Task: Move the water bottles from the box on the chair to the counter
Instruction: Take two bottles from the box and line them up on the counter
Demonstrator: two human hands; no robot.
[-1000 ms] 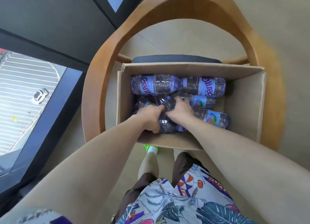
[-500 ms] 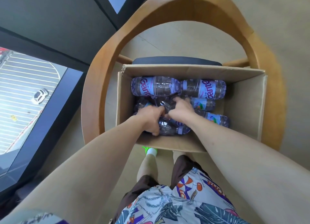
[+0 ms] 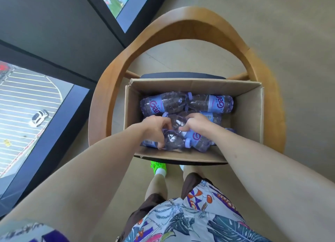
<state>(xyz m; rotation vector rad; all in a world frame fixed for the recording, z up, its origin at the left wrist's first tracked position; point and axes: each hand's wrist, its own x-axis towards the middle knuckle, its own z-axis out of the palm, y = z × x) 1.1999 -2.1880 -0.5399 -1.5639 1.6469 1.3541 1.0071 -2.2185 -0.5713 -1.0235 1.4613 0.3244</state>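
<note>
Two hands reach into the cardboard box [image 3: 253,115] that sits on the wooden chair [image 3: 116,78]. Left hand [image 3: 155,128] has its fingers curled over a clear bottle [image 3: 174,142] at the near wall; right hand [image 3: 196,123] curls its fingers round a neighbouring bottle [image 3: 197,139] with a blue label, though blur makes the exact hold hard to judge. Two more water bottles [image 3: 163,103] lie on their sides, cap to cap, along the far wall.

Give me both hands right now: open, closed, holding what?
Left hand: fingers curled round a water bottle in the box.
Right hand: gripping another bottle beside it.
</note>
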